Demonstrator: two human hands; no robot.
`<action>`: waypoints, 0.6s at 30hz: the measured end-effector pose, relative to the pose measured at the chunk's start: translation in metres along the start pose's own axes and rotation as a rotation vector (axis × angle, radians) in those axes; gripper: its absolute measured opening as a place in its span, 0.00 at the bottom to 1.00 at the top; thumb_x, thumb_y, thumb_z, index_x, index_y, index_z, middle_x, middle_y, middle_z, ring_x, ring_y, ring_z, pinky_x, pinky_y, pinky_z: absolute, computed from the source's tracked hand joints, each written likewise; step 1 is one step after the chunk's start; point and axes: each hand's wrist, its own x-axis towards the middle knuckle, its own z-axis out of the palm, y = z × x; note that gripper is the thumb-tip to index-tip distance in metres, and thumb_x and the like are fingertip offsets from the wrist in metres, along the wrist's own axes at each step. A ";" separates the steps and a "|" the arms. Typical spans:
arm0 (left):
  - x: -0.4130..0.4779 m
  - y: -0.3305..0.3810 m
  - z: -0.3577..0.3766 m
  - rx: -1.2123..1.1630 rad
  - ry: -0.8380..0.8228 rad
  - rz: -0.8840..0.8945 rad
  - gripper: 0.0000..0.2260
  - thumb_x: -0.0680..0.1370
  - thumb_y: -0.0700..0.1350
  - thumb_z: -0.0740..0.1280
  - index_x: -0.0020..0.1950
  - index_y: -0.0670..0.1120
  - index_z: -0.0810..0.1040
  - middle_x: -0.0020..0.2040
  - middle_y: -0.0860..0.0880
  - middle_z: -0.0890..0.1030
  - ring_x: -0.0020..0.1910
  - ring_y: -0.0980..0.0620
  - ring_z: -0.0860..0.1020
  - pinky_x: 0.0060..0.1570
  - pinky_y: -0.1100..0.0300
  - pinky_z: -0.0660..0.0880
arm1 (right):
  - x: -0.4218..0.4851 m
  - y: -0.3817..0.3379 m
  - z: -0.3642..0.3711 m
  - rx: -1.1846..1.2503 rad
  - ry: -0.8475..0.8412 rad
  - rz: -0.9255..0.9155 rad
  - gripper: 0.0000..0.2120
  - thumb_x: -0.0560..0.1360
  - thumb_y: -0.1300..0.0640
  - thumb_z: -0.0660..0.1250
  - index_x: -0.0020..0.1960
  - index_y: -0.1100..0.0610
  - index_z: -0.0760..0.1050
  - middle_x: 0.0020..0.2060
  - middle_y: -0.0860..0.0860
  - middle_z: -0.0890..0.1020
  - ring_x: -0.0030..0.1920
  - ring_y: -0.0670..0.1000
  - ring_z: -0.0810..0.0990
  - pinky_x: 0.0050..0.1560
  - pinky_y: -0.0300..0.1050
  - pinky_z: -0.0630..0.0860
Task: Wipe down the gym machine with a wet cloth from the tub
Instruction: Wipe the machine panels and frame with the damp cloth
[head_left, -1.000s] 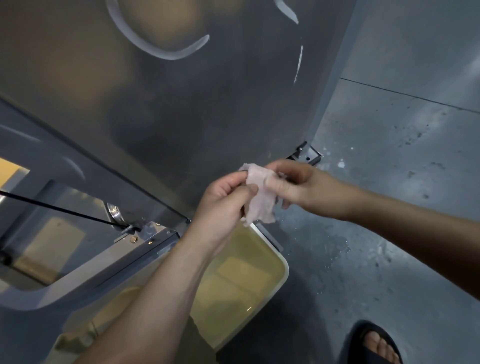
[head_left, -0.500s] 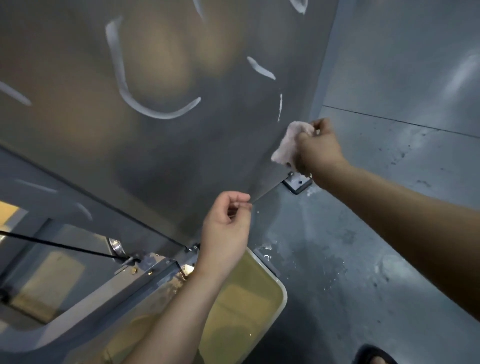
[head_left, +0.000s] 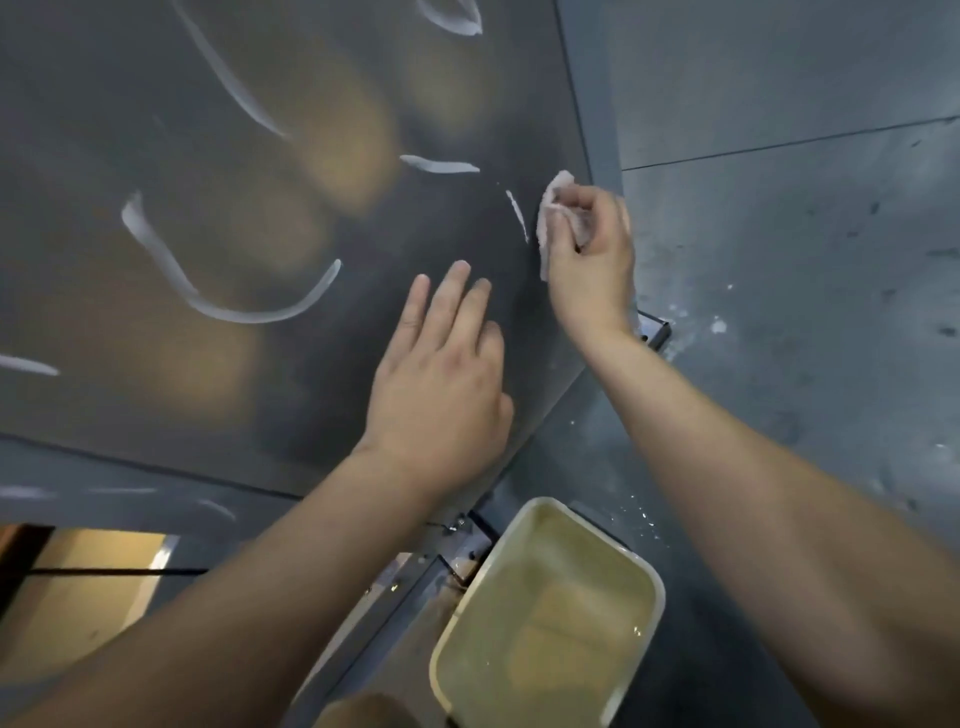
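Here the right hand (head_left: 589, 260) grips a small pale pink cloth (head_left: 555, 195), fingers curled round it so that the cloth is bunched between them and the dark grey panel of the gym machine (head_left: 270, 395). The cloth is pressed against the panel close to its right edge, with a crumpled corner poking out above the knuckles and a strip of fabric showing along the side of the hand that faces the panel's middle. A short white streak (head_left: 517, 214) lies on the panel just beside the cloth, and longer curved white streaks (head_left: 228, 306) cross the surface farther from that edge. The left hand (head_left: 441, 384) holds nothing: it lies flat on the panel with its fingers straight and together, pointing up, lower than the right hand and nearer the panel's bottom edge; the two hands are near each other but apart. Below the panel's bottom right corner, a cream rectangular tub (head_left: 655, 587) with rounded corners stands on the grey floor (head_left: 789, 291), holding yellowish liquid. It sits just beside the machine's metal base frame (head_left: 415, 577). Pale specks and drops dot the floor between the tub and a small metal bracket (head_left: 658, 330) at the panel's right edge.
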 end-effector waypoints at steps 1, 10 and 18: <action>-0.003 -0.004 0.002 0.078 -0.035 -0.006 0.30 0.72 0.51 0.53 0.67 0.39 0.79 0.78 0.39 0.67 0.81 0.39 0.56 0.80 0.41 0.48 | -0.006 0.000 0.005 0.014 0.001 0.008 0.08 0.80 0.59 0.67 0.58 0.57 0.79 0.56 0.53 0.79 0.53 0.36 0.76 0.56 0.28 0.69; -0.025 -0.026 0.014 0.294 -0.169 -0.036 0.35 0.76 0.53 0.57 0.83 0.45 0.58 0.84 0.44 0.45 0.83 0.43 0.40 0.80 0.44 0.37 | -0.009 -0.008 0.015 -0.034 0.044 -0.104 0.09 0.80 0.60 0.66 0.57 0.62 0.80 0.53 0.57 0.77 0.47 0.39 0.72 0.52 0.22 0.65; -0.025 -0.032 0.013 0.295 -0.172 -0.024 0.34 0.76 0.52 0.60 0.82 0.46 0.62 0.84 0.44 0.48 0.83 0.44 0.42 0.80 0.46 0.37 | -0.067 0.016 0.024 -0.225 -0.103 -0.266 0.12 0.83 0.55 0.64 0.60 0.62 0.78 0.52 0.59 0.76 0.46 0.58 0.79 0.46 0.45 0.73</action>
